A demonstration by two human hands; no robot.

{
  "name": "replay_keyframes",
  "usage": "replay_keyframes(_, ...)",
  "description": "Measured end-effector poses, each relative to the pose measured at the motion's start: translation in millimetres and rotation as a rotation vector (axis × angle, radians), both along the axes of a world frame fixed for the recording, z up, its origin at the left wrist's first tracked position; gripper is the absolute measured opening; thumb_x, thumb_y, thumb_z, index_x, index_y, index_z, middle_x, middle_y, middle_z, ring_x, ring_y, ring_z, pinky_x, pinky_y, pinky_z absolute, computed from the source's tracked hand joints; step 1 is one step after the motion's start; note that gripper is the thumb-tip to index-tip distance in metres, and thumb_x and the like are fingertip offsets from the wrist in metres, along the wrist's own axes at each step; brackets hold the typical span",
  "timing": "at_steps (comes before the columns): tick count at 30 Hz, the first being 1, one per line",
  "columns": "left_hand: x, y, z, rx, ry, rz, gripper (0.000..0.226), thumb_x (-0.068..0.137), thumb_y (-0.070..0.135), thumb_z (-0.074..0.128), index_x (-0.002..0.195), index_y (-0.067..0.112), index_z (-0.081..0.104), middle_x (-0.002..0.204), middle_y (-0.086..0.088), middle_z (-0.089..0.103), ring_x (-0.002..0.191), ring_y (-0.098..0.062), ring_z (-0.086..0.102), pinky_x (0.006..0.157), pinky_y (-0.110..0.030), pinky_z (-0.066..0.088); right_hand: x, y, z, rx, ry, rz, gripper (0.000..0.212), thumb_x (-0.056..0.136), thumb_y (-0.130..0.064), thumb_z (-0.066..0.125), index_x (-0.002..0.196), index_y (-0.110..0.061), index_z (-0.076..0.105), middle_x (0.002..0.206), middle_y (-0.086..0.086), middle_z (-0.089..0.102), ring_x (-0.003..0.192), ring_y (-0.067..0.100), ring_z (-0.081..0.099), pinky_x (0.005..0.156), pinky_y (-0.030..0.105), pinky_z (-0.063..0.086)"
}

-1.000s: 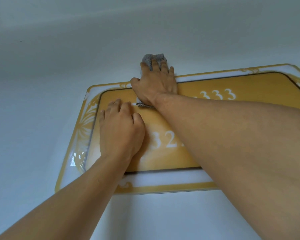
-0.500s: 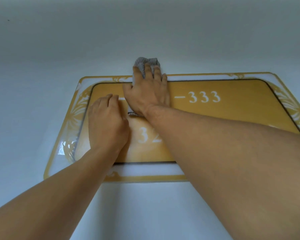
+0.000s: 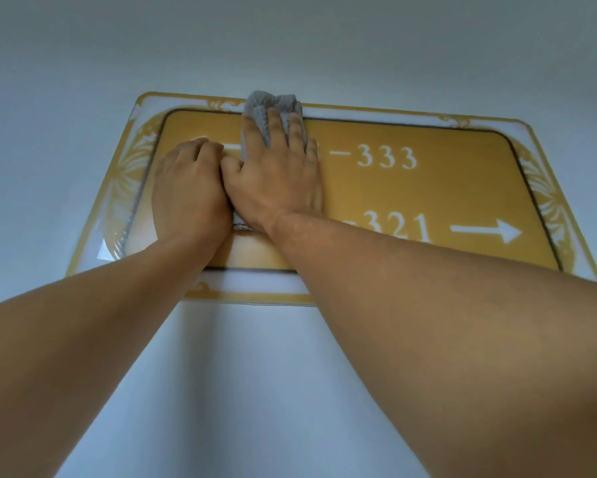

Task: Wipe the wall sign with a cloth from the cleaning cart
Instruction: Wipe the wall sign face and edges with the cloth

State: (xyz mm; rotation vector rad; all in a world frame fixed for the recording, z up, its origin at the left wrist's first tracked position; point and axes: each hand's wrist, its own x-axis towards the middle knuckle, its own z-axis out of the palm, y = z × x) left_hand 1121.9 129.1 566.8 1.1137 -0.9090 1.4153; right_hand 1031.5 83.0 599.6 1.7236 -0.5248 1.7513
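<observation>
Right hand (image 3: 276, 181) flat, fingers straight, pressing grey cloth (image 3: 272, 106) onto gold wall sign (image 3: 428, 188); cloth protrudes at its 12 o'clock. Left hand (image 3: 190, 194) at its 9 o'clock, touching, fingers seemingly curled, on sign.

A plain pale wall (image 3: 290, 391) fills the view, shading to duller grey-white toward the top.
</observation>
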Motion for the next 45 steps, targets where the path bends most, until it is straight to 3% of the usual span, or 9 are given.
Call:
replay_keyframes(4, -1.7, -0.1, -1.6, 0.021, 0.018, 0.015, 0.027, 0.092, 0.012, 0.051, 0.116, 0.003, 0.060, 0.140, -0.017, 0.053, 0.132, -0.033, 0.045, 0.109, -0.044, 0.035, -4.0, -0.8, -17.1, 0.004, 0.023, 0.010, 0.066, 0.092, -0.048, 0.033, 0.155, -0.027, 0.025, 0.165, 0.006, 0.014, 0.152, 0.028, 0.003, 0.121, 0.050, 0.005)
replay_keyframes(12, -1.1, -0.6, -1.9, -0.004, 0.033, -0.006, 0.030, 0.090, 0.005, 0.045, 0.117, 0.003, 0.060, 0.134, -0.018, 0.058, 0.128, -0.036, 0.048, 0.105, -0.047, 0.039, -10.7, -5.5, -47.5, -0.008, 0.027, 0.014, 0.068, 0.088, -0.046, 0.032, 0.154, -0.028, 0.028, 0.164, 0.007, 0.017, 0.152, 0.029, 0.005, 0.121, 0.049, 0.009)
replay_keyframes(18, 1.1, -2.6, -0.2, -0.031, 0.035, -0.038, 0.033, 0.095, 0.009, 0.041, 0.121, 0.002, 0.059, 0.133, -0.019, 0.059, 0.129, -0.037, 0.049, 0.107, -0.047, 0.038, -13.1, -4.8, -70.2, -0.014, 0.012, 0.000, 0.071, 0.086, -0.044, 0.034, 0.154, -0.026, 0.029, 0.164, 0.008, 0.018, 0.152, 0.029, 0.007, 0.121, 0.050, 0.012)
replay_keyframes(23, 1.4, -3.0, -1.7, -0.023, 0.023, -0.057, 0.035, 0.096, 0.012, 0.038, 0.121, 0.001, 0.059, 0.135, -0.018, 0.058, 0.130, -0.037, 0.047, 0.109, -0.047, 0.036, -17.4, -3.3, -94.7, -0.026, -0.003, -0.021, 0.075, 0.081, -0.042, 0.024, 0.153, -0.025, 0.030, 0.163, 0.009, 0.021, 0.151, 0.030, 0.010, 0.120, 0.050, 0.016)
replay_keyframes(34, 1.7, -1.4, -17.7, 0.094, 0.016, -0.081, 0.042, 0.097, 0.009, 0.038, 0.137, -0.001, 0.049, 0.152, -0.019, 0.043, 0.144, -0.036, 0.031, 0.119, -0.047, 0.022, -22.7, -6.9, -140.5, -0.012, 0.062, -0.075, 0.077, 0.083, -0.041, 0.039, 0.156, -0.024, 0.023, 0.165, 0.008, 0.013, 0.153, 0.028, 0.001, 0.120, 0.052, 0.014)
replay_keyframes(42, 29.8, 24.2, -36.8, 0.287, -0.174, 0.064, 0.065, 0.090, 0.030, 0.026, 0.147, 0.003, 0.040, 0.158, -0.017, 0.032, 0.149, -0.029, 0.024, 0.123, -0.040, 0.017, -19.5, -1.8, -134.2, 0.025, 0.086, -0.093, 0.072, 0.089, -0.042, 0.033, 0.157, -0.022, 0.021, 0.166, 0.006, 0.011, 0.153, 0.026, -0.001, 0.119, 0.053, 0.013)
replay_keyframes(45, 30.0, 27.7, -39.4, 0.299, -0.204, 0.070, 0.066, 0.090, 0.029, 0.027, 0.148, 0.003, 0.038, 0.159, -0.016, 0.031, 0.150, -0.028, 0.023, 0.123, -0.039, 0.016, -20.8, -4.0, -132.7, 0.013, 0.087, -0.103, 0.069, 0.093, -0.047, 0.028, 0.157, -0.021, 0.020, 0.165, 0.008, 0.011, 0.153, 0.027, 0.000, 0.119, 0.054, 0.012)
